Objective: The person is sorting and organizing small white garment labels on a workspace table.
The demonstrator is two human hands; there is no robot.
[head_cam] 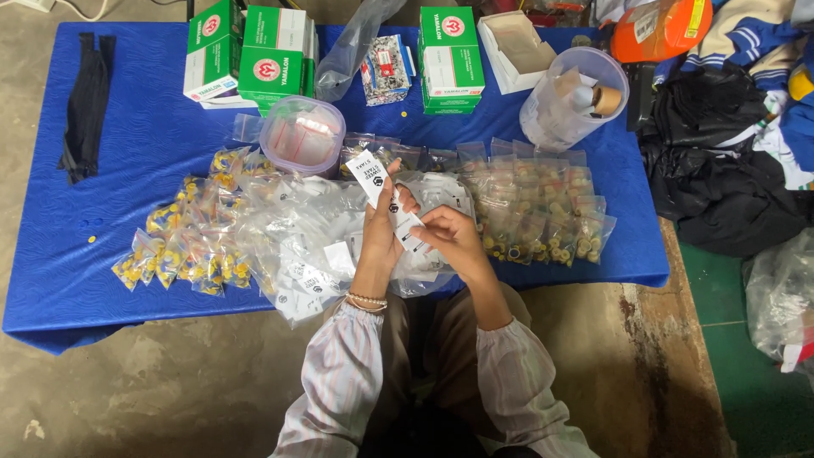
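My left hand [381, 233] holds a stack of white paper tags with black print [370, 174], their top end sticking up past my fingers. My right hand [451, 239] pinches the lower end of one tag [410, 233] from the same stack, just right of my left hand. Both hands hover over a heap of clear plastic bags with white tags inside [309, 242] on the blue cloth [127, 127]. Small bags of yellow parts [191, 246] lie to the left, and bags of yellow and tan rings [547, 216] lie to the right.
Green and white boxes [271, 55] stand at the back, with a lidded clear tub [303, 134] and a tall clear container holding a tape roll [575, 97]. A black strap [85, 102] lies far left. Dark clothing and bags [729, 170] pile up on the right floor.
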